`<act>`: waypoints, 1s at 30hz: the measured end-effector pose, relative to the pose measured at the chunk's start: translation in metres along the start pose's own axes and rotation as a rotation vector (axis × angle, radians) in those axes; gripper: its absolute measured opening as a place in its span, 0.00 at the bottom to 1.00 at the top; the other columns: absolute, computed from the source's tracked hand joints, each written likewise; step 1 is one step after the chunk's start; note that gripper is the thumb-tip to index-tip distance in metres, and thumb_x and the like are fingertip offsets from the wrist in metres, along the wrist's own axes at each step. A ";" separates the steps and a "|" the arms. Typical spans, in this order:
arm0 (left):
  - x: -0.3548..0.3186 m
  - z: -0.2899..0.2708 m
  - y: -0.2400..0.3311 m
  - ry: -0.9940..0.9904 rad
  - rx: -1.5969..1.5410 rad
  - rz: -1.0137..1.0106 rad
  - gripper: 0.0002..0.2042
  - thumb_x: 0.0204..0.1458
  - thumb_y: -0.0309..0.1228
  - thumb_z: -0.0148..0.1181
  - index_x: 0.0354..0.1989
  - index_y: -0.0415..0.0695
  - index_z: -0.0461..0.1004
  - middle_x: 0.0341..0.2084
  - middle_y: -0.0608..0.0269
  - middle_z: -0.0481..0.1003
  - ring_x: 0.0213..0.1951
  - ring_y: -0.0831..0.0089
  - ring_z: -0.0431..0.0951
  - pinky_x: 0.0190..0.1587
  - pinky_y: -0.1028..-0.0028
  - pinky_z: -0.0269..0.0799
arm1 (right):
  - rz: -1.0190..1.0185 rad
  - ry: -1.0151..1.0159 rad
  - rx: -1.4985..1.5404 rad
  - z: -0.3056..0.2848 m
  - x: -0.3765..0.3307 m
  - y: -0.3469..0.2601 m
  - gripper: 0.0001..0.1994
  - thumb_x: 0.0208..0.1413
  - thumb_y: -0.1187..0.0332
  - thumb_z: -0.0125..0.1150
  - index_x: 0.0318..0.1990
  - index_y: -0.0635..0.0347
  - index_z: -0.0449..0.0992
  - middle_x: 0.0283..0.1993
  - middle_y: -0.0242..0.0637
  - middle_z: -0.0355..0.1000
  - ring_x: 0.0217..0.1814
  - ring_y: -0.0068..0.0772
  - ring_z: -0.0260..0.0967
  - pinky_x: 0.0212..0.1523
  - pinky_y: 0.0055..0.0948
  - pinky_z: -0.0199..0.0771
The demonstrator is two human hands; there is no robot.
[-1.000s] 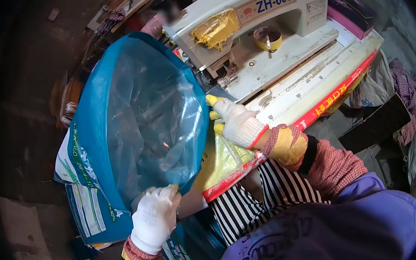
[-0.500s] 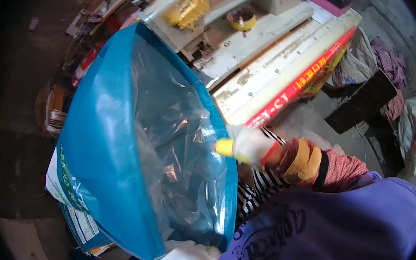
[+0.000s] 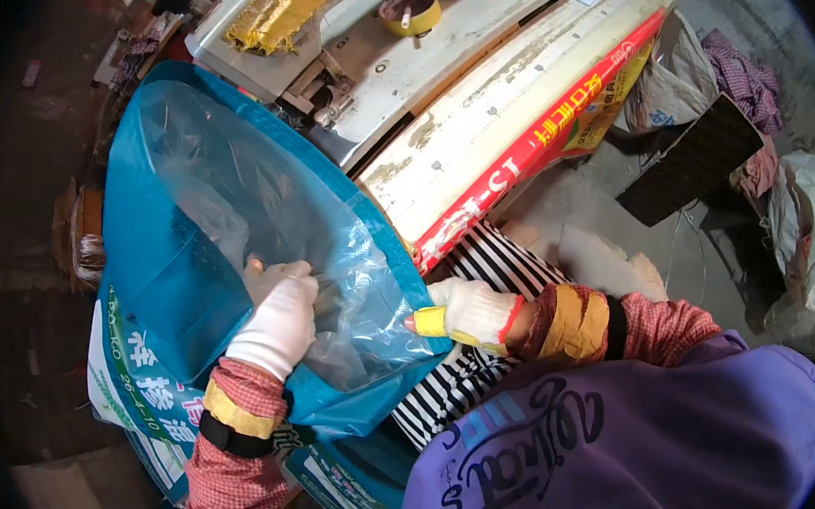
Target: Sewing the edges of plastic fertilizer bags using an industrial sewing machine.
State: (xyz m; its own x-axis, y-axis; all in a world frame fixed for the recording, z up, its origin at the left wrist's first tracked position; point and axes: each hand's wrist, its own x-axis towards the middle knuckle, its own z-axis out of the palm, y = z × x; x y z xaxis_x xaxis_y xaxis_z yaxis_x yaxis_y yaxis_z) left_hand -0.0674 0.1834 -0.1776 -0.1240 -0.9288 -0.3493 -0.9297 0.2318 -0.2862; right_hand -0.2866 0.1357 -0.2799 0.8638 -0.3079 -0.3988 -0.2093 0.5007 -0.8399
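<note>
A large blue woven bag stands in front of me with its mouth facing up. Inside it shows a crumpled clear plastic liner. My left hand, in a white glove with bare fingertips, reaches over the near left rim into the mouth. Its fingers are apart against the liner, their tips partly hidden. My right hand, white-gloved with yellow tape round the thumb, is closed on the bag's right rim, thumb on the inner side.
A pale sewing machine stands on a worn table beyond the bag, with a yellow tape roll on it. Red printed sheeting covers the table's front edge. A dark board and a white plastic sack lie at right.
My left hand has moved from the near rim up into the bag's mouth. The near rim has folded lower and the bag leans farther left. My right hand stays at the right rim.
</note>
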 end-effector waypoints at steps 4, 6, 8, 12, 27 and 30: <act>0.012 0.000 0.004 0.197 -0.219 -0.066 0.07 0.36 0.21 0.54 0.23 0.47 0.74 0.31 0.62 0.72 0.38 0.60 0.73 0.44 0.65 0.66 | 0.049 0.017 -0.195 -0.004 0.010 0.002 0.18 0.53 0.57 0.57 0.44 0.63 0.72 0.32 0.40 0.71 0.27 0.29 0.71 0.21 0.27 0.78; 0.018 0.004 0.025 0.483 -0.326 0.065 0.10 0.41 0.20 0.51 0.34 0.43 0.71 0.39 0.55 0.72 0.42 0.56 0.71 0.47 0.66 0.66 | 0.065 0.029 -0.130 -0.005 0.019 0.016 0.15 0.53 0.59 0.58 0.42 0.61 0.74 0.31 0.35 0.72 0.27 0.23 0.68 0.24 0.24 0.74; 0.021 0.006 0.030 0.449 -0.368 0.221 0.09 0.41 0.21 0.52 0.33 0.43 0.72 0.38 0.56 0.72 0.41 0.56 0.71 0.45 0.66 0.67 | 0.085 0.033 -0.072 -0.006 0.021 0.021 0.12 0.54 0.62 0.58 0.41 0.59 0.75 0.30 0.30 0.73 0.27 0.17 0.65 0.27 0.21 0.69; 0.027 0.018 0.025 0.337 -0.588 0.059 0.06 0.43 0.26 0.56 0.30 0.38 0.72 0.33 0.55 0.72 0.38 0.56 0.72 0.43 0.66 0.68 | -0.001 0.035 -0.400 -0.010 0.009 -0.011 0.18 0.53 0.55 0.56 0.37 0.63 0.73 0.26 0.40 0.72 0.25 0.32 0.72 0.24 0.32 0.75; 0.047 0.030 -0.005 0.132 -0.919 -0.057 0.11 0.34 0.27 0.66 0.25 0.38 0.71 0.25 0.57 0.68 0.31 0.65 0.69 0.36 0.72 0.66 | -1.108 -0.084 -1.844 -0.035 0.044 -0.097 0.06 0.41 0.67 0.53 0.27 0.52 0.75 0.28 0.38 0.69 0.32 0.38 0.69 0.31 0.35 0.71; 0.050 0.032 -0.005 0.148 -0.862 0.004 0.12 0.36 0.31 0.66 0.28 0.38 0.72 0.28 0.54 0.69 0.35 0.58 0.71 0.38 0.67 0.68 | -1.146 -0.221 -1.849 -0.041 0.053 -0.098 0.05 0.41 0.67 0.54 0.27 0.52 0.75 0.27 0.37 0.69 0.31 0.38 0.69 0.29 0.36 0.70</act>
State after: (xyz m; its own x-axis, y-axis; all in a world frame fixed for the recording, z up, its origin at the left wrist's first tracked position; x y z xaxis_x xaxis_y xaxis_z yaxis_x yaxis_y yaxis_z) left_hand -0.0578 0.1452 -0.2221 -0.1155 -0.9704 -0.2123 -0.8600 -0.0093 0.5103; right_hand -0.2388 0.0368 -0.2338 0.8953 0.3159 0.3141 0.3252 -0.9453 0.0239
